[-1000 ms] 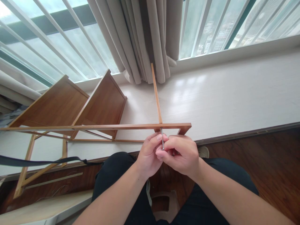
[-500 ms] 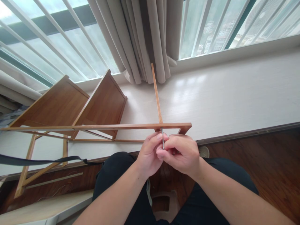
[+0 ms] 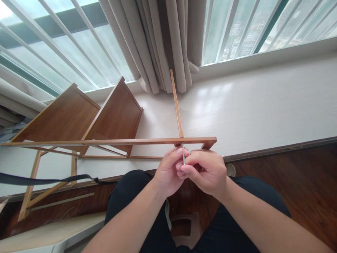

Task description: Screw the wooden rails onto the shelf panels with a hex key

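A wide white window ledge [image 3: 263,102] fills the upper half, with beige curtains [image 3: 163,42] hanging at 12 o'clock. A wooden shelf frame [image 3: 110,142] lies on it, its two panels at 10 o'clock and a thin upright slat [image 3: 176,103] toward 12. Just below the frame's near rail, at centre, the left hand [image 3: 168,174] and right hand [image 3: 205,170] meet — both pinch a slim metal tool [image 3: 183,154] whose tip touches the rail's underside. A black strap [image 3: 47,180] trails at 9 o'clock.
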Motion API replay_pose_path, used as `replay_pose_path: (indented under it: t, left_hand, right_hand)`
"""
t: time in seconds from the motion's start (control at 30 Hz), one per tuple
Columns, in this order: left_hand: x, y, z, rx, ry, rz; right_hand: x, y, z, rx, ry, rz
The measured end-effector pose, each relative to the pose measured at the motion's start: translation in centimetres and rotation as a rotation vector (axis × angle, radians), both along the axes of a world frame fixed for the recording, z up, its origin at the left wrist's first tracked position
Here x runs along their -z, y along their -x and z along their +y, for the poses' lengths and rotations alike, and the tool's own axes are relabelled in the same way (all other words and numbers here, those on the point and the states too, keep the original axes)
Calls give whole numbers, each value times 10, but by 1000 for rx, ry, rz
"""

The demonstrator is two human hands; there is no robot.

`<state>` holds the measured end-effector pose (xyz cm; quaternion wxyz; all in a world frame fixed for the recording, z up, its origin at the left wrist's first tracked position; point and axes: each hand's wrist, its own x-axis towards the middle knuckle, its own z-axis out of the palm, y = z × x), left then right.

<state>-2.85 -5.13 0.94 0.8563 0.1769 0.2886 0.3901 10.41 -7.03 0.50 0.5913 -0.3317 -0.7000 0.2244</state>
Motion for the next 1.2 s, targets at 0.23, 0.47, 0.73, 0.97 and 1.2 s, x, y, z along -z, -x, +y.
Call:
replay_pose_path:
  t: [0.23, 0.47, 0.73, 0.97, 1.2]
  left_hand:
    - [1, 0, 0, 17, 22, -46]
    - [3, -1, 0, 24, -4, -77]
    - [3, 0, 1, 15, -22, -75]
    - [5, -1, 1, 13, -21, -74]
    - [5, -1, 1, 5, -9, -79]
  right_hand:
    - [-1, -1, -1, -7, 13, 11]
    - [-4, -1, -2, -32, 27, 38]
    - [-3, -1, -2, -76, 57, 53]
    - [2, -3, -4, -78, 89, 36]
    - [5, -2, -4, -95, 93, 52]
